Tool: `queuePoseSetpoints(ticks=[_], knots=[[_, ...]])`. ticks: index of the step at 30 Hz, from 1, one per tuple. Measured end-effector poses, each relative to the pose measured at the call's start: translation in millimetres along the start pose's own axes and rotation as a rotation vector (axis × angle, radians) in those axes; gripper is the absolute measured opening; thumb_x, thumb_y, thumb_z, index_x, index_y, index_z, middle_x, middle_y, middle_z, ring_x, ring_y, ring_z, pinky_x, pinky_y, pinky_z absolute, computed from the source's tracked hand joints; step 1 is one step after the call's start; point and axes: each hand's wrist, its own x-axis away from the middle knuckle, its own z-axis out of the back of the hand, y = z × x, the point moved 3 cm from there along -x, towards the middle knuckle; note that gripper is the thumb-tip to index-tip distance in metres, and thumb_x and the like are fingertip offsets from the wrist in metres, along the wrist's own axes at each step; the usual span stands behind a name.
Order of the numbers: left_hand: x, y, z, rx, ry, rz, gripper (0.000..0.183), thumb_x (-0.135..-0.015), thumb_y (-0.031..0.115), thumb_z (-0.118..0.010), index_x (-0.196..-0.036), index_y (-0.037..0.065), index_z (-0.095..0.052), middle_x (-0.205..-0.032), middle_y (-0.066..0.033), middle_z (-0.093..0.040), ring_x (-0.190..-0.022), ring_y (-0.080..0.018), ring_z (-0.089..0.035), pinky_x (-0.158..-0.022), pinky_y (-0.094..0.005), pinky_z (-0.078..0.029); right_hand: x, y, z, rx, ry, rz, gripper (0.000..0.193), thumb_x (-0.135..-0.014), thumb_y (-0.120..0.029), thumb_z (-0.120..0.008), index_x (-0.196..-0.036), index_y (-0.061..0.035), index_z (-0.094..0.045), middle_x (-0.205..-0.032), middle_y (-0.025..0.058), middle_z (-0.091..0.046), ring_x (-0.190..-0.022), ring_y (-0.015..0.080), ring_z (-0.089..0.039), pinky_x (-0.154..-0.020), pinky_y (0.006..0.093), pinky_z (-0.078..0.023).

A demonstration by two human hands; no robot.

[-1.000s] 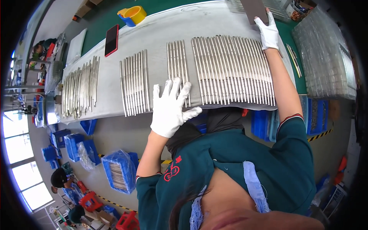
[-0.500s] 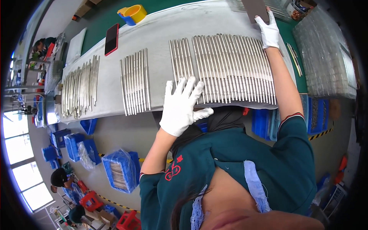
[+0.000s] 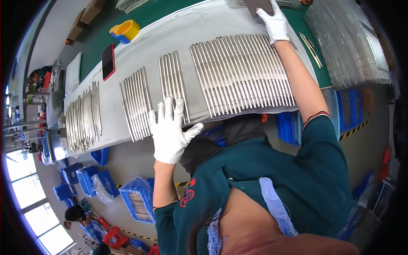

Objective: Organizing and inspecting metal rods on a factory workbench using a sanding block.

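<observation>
Left hand (image 3: 169, 138) is palm-down, fingers stretched and apart, covering the near ends of the small rod bunch (image 3: 170, 76) mid-table (image 3: 165, 32). Right arm's reaching way out far right, right hand (image 3: 275, 26) on a grey-brown plate (image 3: 255, 6). Top edge crops both, so can't tell if that grip's clamped.

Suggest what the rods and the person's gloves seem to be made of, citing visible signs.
Rods: probably metal, with a polished finish; they look silvery, with bright glints along their length. Gloves: likely soft fabric, matt white; they crease gently and show no gloss; fibre unclear.
</observation>
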Motion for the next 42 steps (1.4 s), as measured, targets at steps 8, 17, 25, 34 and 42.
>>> queuePoseSetpoints(ticks=[8, 17, 25, 34, 42], knots=[[-42.7, 62.8, -8.3, 0.143, -0.010, -0.247, 0.088, -0.078, 0.072, -0.057, -0.138, 0.008, -0.053, -0.138, -0.0226, -0.051, -0.124, -0.0420, -0.049, -0.108, -0.0622, -0.026, 1.2, -1.8, -2.5, 0.039, 0.015, 0.010, 0.073, -0.076, -0.020, -0.076, -0.140, 0.0009, -0.049, -0.131, 0.0237, -0.058, -0.122, 0.0351, -0.056, -0.106, 0.0382, -0.042], [-46.1, 67.4, -16.6, 0.196, 0.017, -0.308, 0.087, -0.076, 0.074, -0.058, -0.140, 0.015, -0.052, -0.140, -0.0208, -0.050, -0.125, -0.0452, -0.048, -0.104, -0.0645, -0.030, 1.8, -2.6, -3.1, -0.002, 0.023, -0.004, 0.071, -0.076, -0.017, -0.075, -0.140, 0.0013, -0.048, -0.131, 0.0232, -0.059, -0.120, 0.0333, -0.057, -0.104, 0.0372, -0.043], [-19.5, 26.9, -10.1, 0.087, -0.034, -0.151, 0.086, -0.078, 0.070, -0.061, -0.143, 0.015, -0.048, -0.143, -0.0230, -0.048, -0.127, -0.0475, -0.048, -0.107, -0.0643, -0.029, -3.9, 9.3, -3.0, -0.069, -0.016, 0.007, 0.071, -0.078, -0.015, -0.075, -0.141, 0.0016, -0.048, -0.132, 0.0228, -0.059, -0.121, 0.0315, -0.057, -0.104, 0.0359, -0.044], [-33.5, 48.7, -10.8, 0.152, -0.018, -0.220, 0.086, -0.076, 0.070, -0.062, -0.139, 0.013, -0.051, -0.141, -0.0225, -0.049, -0.126, -0.0457, -0.048, -0.105, -0.0633, -0.031, -2.7, 8.0, -3.6, -0.097, -0.030, -0.019, 0.073, -0.078, -0.014, -0.074, -0.143, 0.0004, -0.046, -0.130, 0.0215, -0.060, -0.118, 0.0292, -0.059, -0.102, 0.0345, -0.045], [-46.0, 70.8, -17.7, 0.247, 0.030, -0.291, 0.091, -0.073, 0.073, -0.063, -0.139, 0.012, -0.051, -0.141, -0.0213, -0.048, -0.127, -0.0444, -0.046, -0.105, -0.0625, -0.031, -5.1, 11.4, -7.5, -0.190, -0.056, 0.016, 0.070, -0.079, -0.010, -0.072, -0.143, -0.0005, -0.046, -0.128, 0.0188, -0.061, -0.116, 0.0264, -0.060, -0.100, 0.0331, -0.046]])
